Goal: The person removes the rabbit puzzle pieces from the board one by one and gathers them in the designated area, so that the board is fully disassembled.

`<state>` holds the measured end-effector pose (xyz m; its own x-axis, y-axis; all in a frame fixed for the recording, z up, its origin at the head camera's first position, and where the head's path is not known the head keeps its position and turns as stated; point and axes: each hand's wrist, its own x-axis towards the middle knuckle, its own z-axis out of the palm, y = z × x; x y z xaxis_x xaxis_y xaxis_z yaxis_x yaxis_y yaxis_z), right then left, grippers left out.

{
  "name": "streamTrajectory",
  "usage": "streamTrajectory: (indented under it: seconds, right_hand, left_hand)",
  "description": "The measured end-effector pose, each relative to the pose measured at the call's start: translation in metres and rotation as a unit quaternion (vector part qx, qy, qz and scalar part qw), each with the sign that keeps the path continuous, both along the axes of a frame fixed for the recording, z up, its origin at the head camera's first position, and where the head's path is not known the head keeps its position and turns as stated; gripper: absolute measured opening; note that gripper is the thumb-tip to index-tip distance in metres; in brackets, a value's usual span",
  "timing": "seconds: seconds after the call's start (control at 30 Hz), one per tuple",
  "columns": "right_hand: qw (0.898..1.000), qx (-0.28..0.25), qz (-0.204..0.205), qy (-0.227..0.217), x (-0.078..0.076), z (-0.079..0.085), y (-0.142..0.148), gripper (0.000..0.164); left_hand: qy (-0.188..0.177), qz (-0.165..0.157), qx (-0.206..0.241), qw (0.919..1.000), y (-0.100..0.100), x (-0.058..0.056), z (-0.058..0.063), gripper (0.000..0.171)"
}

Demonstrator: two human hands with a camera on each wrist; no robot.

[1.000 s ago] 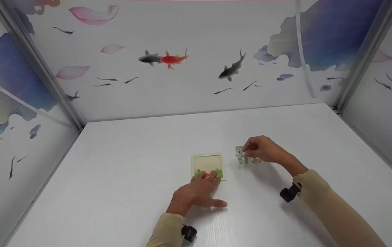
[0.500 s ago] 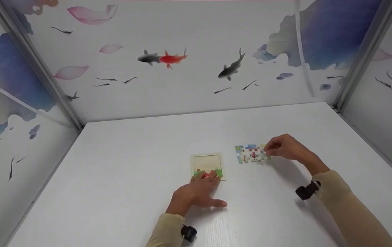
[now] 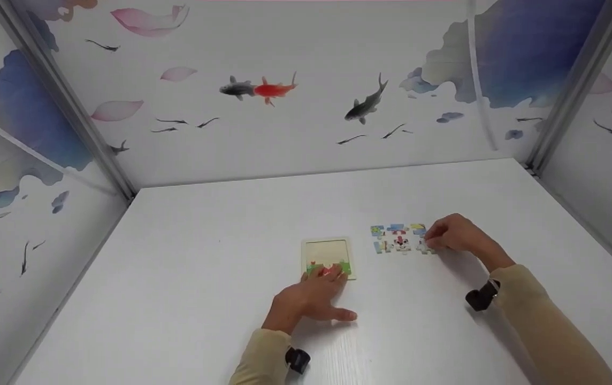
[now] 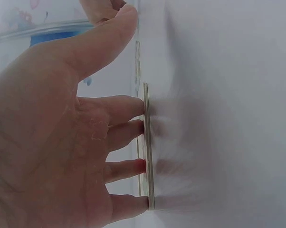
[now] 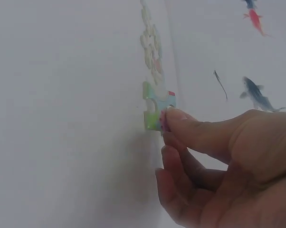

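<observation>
A shallow wooden puzzle tray [image 3: 328, 249] lies on the white table, with green and red pieces fitted along its near side. My left hand [image 3: 311, 297] rests on that near side with its fingers extended and the thumb out to the right. In the left wrist view, the fingertips touch the edge of the tray [image 4: 149, 156]. To the right of the tray, loose jigsaw pieces [image 3: 401, 244] lie in rows. At their right end my right hand [image 3: 457, 234] pinches a blue and green jigsaw piece [image 5: 152, 118] between thumb and fingers, close to the tabletop.
White panels painted with fish and petals [image 3: 365, 104] enclose the table [image 3: 220, 299] at the back and both sides. Metal posts [image 3: 579, 85] stand in the back corners. Black wrist cameras [image 3: 481, 297] are strapped over both sleeves.
My right hand has moved right, from over the left loose pieces to the right end of the rows, uncovering the pieces between. My left hand stays on the tray.
</observation>
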<state>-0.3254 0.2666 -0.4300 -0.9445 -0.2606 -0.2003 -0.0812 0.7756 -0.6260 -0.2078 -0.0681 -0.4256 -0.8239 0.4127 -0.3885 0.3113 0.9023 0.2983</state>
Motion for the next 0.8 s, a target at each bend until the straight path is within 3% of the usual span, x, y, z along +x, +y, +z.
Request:
streamTrajectory:
  seconds: [0.3,0.5,0.8]
  right_hand:
    - [0.999,0.021,-0.024,0.009,0.003,-0.006,-0.003,0.022]
    - [0.999,0.022,-0.011,0.027,0.0,-0.001,-0.012,0.023]
    - [0.999,-0.017,0.012,0.05,-0.001,0.026,-0.074,0.02]
  left_hand:
    - [-0.007,0.016,0.001,0.9999,0.002,-0.001,-0.001,0.09]
    - [-0.007,0.01,0.001,0.9999,-0.001,-0.001,0.0,0.088]
    - [0.023,0.002,-0.004,0.9997,0.01,0.011,0.001,0.083]
